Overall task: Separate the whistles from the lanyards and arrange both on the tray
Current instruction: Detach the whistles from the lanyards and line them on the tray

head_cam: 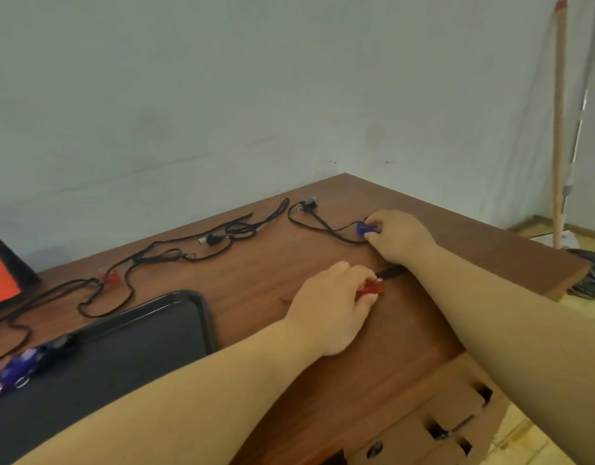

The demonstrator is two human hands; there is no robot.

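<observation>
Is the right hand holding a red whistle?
No, the right hand pinches a blue plastic whistle; the left hand holds the red plastic whistle.

Light soft, even, rather dim; grey-green cast over wall (pixel 222 95). Source direction unclear. Shadows faint: soft dark patch under left hand (pixel 329 307), another beneath right hand (pixel 401 234) on table (pixel 289 250). Dull sheen along tray (pixel 197 297) rim, no hard glare. Whole frame soft, smeared by compression. Whistles (pixel 17 367) at lower left edge blurred. Wide-angle bend: broom handle (pixel 559 129) bows at right edge.
</observation>
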